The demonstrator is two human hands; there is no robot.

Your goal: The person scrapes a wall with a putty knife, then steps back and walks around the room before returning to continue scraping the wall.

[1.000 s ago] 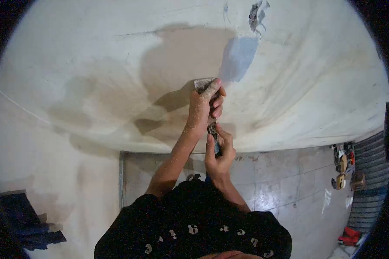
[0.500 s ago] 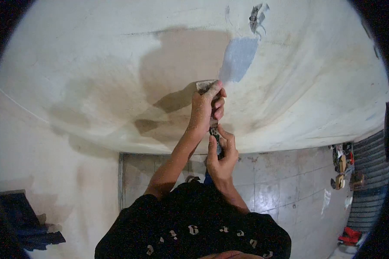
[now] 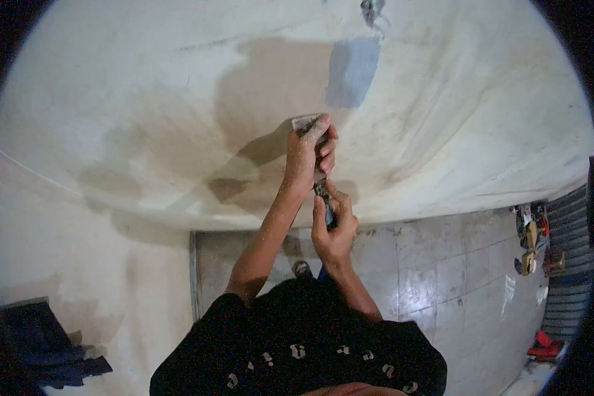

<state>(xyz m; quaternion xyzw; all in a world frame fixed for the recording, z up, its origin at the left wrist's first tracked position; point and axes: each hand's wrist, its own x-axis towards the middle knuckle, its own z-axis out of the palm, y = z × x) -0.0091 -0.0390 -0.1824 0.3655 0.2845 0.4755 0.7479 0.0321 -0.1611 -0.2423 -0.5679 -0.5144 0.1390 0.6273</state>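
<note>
My left hand (image 3: 305, 153) is closed around a putty knife (image 3: 305, 123), its broad, whitish, stained blade edge sticking out past my thumb. Just below it, my right hand (image 3: 335, 232) pinches a dark, paint-spotted handle (image 3: 328, 212) between thumb and fingers. A narrow metal part runs up from that handle under my left hand; I cannot tell whether both hands are on one tool. Pale dust covers my left thumb and wrist. Both hands are in front of a whitish wall (image 3: 455, 99), below a grey-blue patch (image 3: 353, 72) on it.
A hole with dark bits (image 3: 371, 10) breaks the wall above the patch. The tiled floor (image 3: 429, 264) lies below. Assorted items (image 3: 531, 241) stand at the right by a corrugated shutter (image 3: 567, 277), with a red object (image 3: 546, 346) nearby. Dark cloth (image 3: 46, 343) is at the lower left.
The patch and hole sit higher and further left in view, as the view has shifted. Both hands keep their grip and appear slightly further left and up.
</note>
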